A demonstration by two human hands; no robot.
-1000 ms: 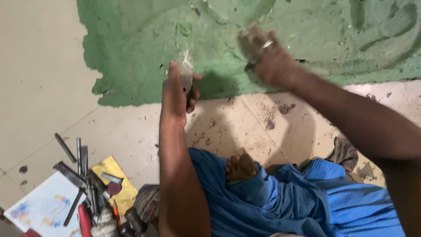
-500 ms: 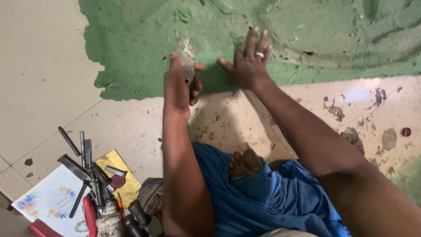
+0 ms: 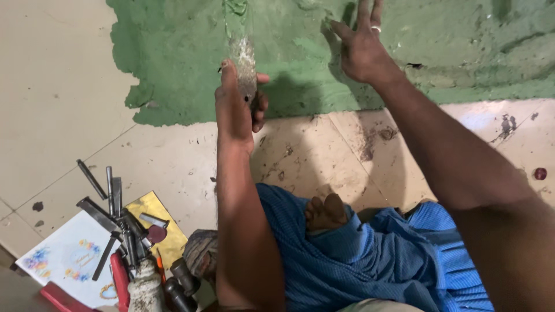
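My left hand (image 3: 237,104) grips a narrow metal trowel (image 3: 244,58) whose blade, smeared with green paste, points away from me onto the green plaster patch (image 3: 451,46) spread on the tiled floor. My right hand (image 3: 361,43) rests flat on the green plaster with fingers spread and a ring on one finger. Nothing is held in it. Both forearms reach forward over my blue cloth-covered legs (image 3: 370,260), with a bare foot (image 3: 326,211) tucked between them.
A heap of metal chisels and hand tools (image 3: 118,216) lies at the lower left on a yellow sheet (image 3: 151,212) and a white printed card (image 3: 63,260). Beige floor tiles (image 3: 52,98) with dirt spots surround the plaster.
The view has shifted, so both hands sit higher in frame. My left hand has pushed the trowel farther onto the green plaster. My right hand has slid right and up, fingers spread wider.
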